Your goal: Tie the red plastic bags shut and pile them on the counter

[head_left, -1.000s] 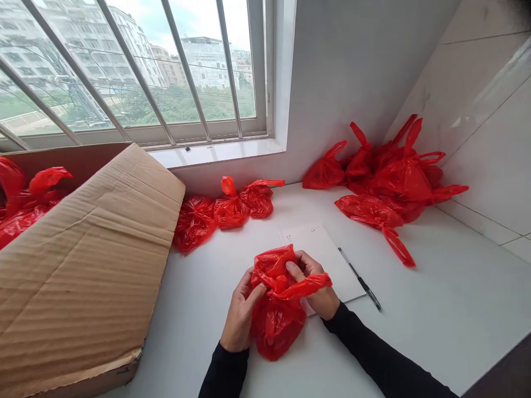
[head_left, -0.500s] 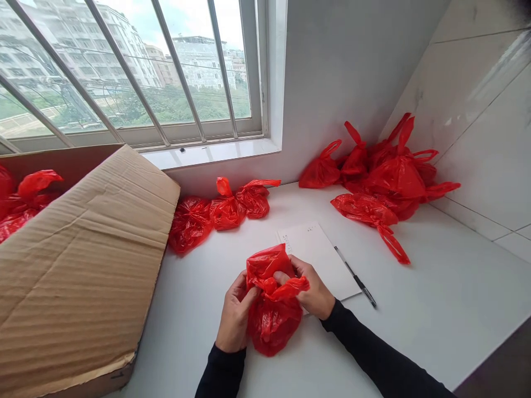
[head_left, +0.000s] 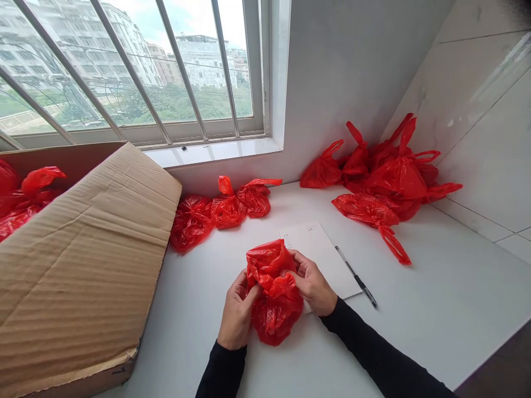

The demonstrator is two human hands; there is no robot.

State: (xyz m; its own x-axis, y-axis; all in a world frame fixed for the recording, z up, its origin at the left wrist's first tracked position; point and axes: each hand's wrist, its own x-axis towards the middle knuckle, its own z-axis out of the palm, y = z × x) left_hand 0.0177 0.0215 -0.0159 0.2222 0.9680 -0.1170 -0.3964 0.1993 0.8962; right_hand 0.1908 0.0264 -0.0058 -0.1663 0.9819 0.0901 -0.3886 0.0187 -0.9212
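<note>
A crumpled red plastic bag [head_left: 277,315] is held between both hands over the front of the white table. Its left side is pinched by my left hand [head_left: 237,312], with the thumb on the near face. My right hand [head_left: 314,284] grips the bag's right side around the gathered middle, thumb on top and fingers partly behind it. What the bag contains is hidden. Just behind it lies a white notepad [head_left: 327,265] with some handwriting, partly covered by the bag and my right hand. A black pen [head_left: 357,277] rests along the pad's right edge.
On the left stands a large cardboard box [head_left: 91,260] with red bags [head_left: 41,179] inside. Several tied red bags [head_left: 228,210] sit along the wall below the barred window [head_left: 194,72]. A bigger heap of red bags [head_left: 398,177] fills the back right corner against the tiled wall.
The red bag's loose end at the knot is now folded in under my right thumb instead of sticking out right. The bag's bottom has lifted slightly.
</note>
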